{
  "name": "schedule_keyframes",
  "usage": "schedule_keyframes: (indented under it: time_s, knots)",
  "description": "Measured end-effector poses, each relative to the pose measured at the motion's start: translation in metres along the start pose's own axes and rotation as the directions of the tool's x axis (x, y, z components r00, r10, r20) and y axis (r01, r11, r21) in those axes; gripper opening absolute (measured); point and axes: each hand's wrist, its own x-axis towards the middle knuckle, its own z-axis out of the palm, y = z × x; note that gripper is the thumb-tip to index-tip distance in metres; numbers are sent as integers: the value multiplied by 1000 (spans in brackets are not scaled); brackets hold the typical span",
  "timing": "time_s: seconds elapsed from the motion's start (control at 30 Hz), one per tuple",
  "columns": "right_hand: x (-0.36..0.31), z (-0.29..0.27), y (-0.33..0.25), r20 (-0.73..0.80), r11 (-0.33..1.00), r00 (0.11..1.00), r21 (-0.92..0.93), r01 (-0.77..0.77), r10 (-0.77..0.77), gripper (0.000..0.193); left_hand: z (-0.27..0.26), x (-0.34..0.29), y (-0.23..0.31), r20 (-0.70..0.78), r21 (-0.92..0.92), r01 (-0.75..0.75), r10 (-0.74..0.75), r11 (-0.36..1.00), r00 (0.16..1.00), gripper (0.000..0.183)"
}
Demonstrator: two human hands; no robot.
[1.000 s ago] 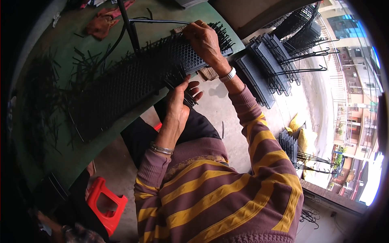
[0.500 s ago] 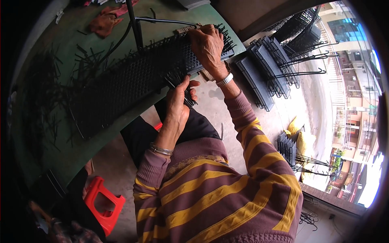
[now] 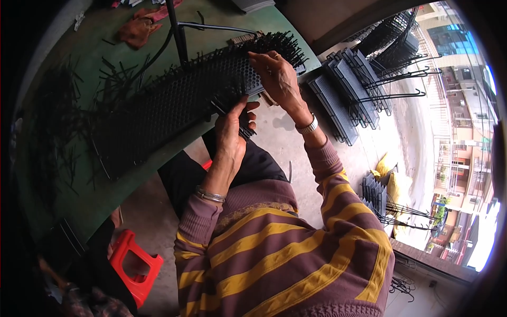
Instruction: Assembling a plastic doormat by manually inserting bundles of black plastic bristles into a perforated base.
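A long black perforated metal panel [image 3: 153, 113] lies at a slant on the green table [image 3: 100, 47]. A dense row of short black strips [image 3: 282, 45] stands along its far edge. My left hand [image 3: 231, 129], at the panel's near edge, is closed around a bundle of thin black strips [image 3: 246, 132], whose ends poke out on both sides of the fist. My right hand [image 3: 280, 79] is held over the panel's right end, just short of the strip row. Its fingers reach left, loosely apart, and I see nothing between them.
Loose black strips [image 3: 113, 74] lie heaped at the table's left. A black metal frame [image 3: 178, 37] rises behind the panel, near an orange-brown cloth [image 3: 138, 30]. Finished-looking black racks [image 3: 338, 100] with hooks stand on the right. A red stool [image 3: 134, 269] stands at lower left.
My right hand has come away from the strip row at the panel's right end, moving nearer to me, and its fingers have loosened. My left hand keeps its bundle in nearly the same place.
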Motion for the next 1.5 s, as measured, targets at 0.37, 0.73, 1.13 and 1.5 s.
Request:
schedule_keyframes:
  time_s: [0.37, 0.73, 1.13, 1.5]
  knots:
    - [4, -22, 6, 621, 619, 778, 575, -535, 97, 17, 7, -7, 1, -66, 218, -7, 22, 976, 998, 22]
    - [14, -46, -3, 449, 620, 864, 616, -485, 229, 11, 0, 0, 0, -86, 117, 42, -32, 992, 996, 32]
    - [22, -7, 14, -222, 961, 969, 273, -41, 105, 2, 2, 9, -9, -12, 37, 135, -135, 990, 991, 18]
    - [17, -7, 9, -188, 975, 974, 207, -87, 127, 3, 6, 5, -6, -59, 16, 152, -151, 988, 987, 18]
